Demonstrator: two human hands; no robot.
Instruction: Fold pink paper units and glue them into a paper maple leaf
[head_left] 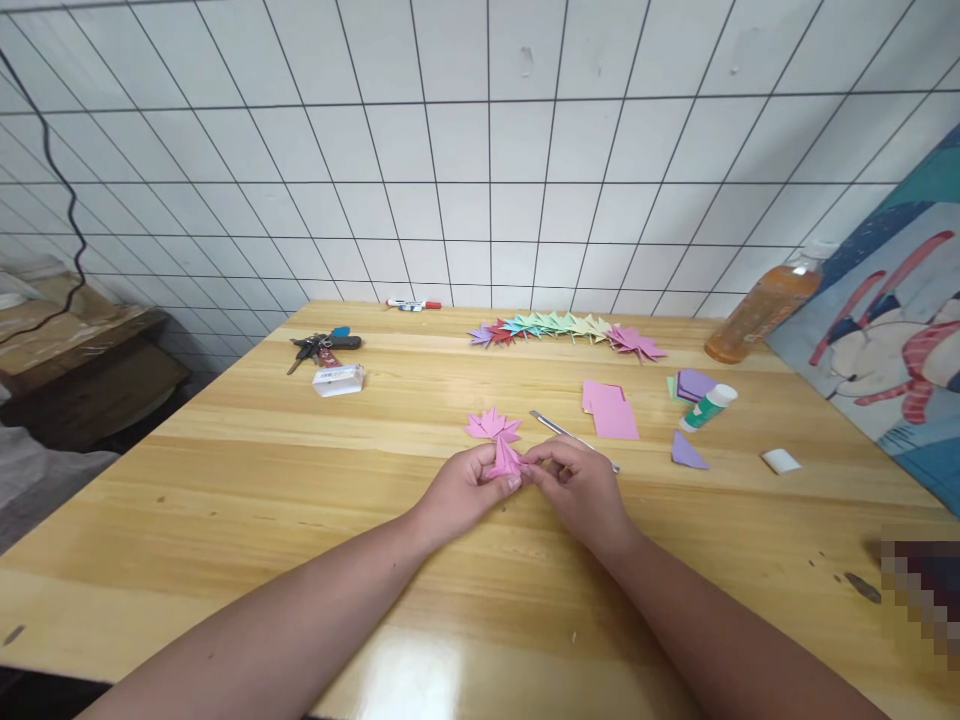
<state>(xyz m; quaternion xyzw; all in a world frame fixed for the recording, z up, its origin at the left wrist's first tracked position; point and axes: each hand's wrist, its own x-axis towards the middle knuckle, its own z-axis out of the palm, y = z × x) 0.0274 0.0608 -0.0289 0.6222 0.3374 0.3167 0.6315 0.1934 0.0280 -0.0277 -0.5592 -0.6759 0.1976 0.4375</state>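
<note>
Between my hands is a pink folded paper piece (505, 460), pointed at the top. My left hand (466, 487) is closed on its left and lower side, thumb across the front. The fingertips of my right hand (581, 485) pinch its right edge. Just beyond lies a pink folded paper fan (493, 424) with several points, flat on the table. A slim metal craft knife or similar tool (559, 428) lies partly behind my right hand. Pink paper squares (613, 412) rest a little farther to the right.
Along the back lies a multicoloured row of folded paper (559, 326). To the right are a glue stick (709, 408), purple paper (688, 452), a white block (781, 461) and a drink bottle (765, 305). Keys (322, 347), a small white box (338, 380) and a marker (413, 305) lie left.
</note>
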